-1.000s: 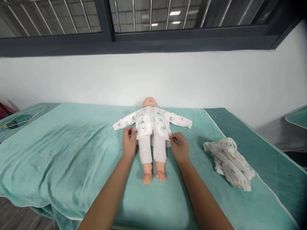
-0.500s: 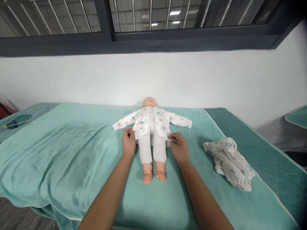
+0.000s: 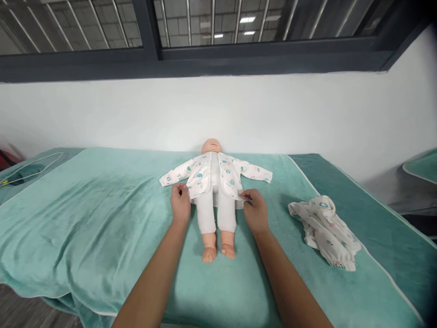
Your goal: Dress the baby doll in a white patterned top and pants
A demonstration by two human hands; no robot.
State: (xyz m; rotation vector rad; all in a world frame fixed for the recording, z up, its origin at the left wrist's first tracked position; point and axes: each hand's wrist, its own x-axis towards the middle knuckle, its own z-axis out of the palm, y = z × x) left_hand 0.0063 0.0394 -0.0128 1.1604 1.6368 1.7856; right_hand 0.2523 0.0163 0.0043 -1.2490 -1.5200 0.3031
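Observation:
A baby doll (image 3: 209, 214) lies on its back, head toward the wall and bare feet toward me. Its arms are inside the spread sleeves of a white printed baby jacket (image 3: 200, 175), which hangs unfastened down the front. My left hand (image 3: 180, 202) is closed in a pinch on the jacket's lower left hem. On the other side, my right hand (image 3: 255, 209) pinches the lower right hem and holds it slightly outward. White cloth shows beneath the jacket and covers the doll's legs down to the shins.
A crumpled printed baby garment (image 3: 327, 232) lies to the right on the green blanket (image 3: 102, 218). Behind the bed stands a white wall (image 3: 205, 109) under a dark window frame (image 3: 239, 59). A looped white cord (image 3: 44, 161) rests at the far left.
My left hand has shifted slightly to the left, drawing the hem outward a little. The right hand stays at its hem. The whole view has moved marginally.

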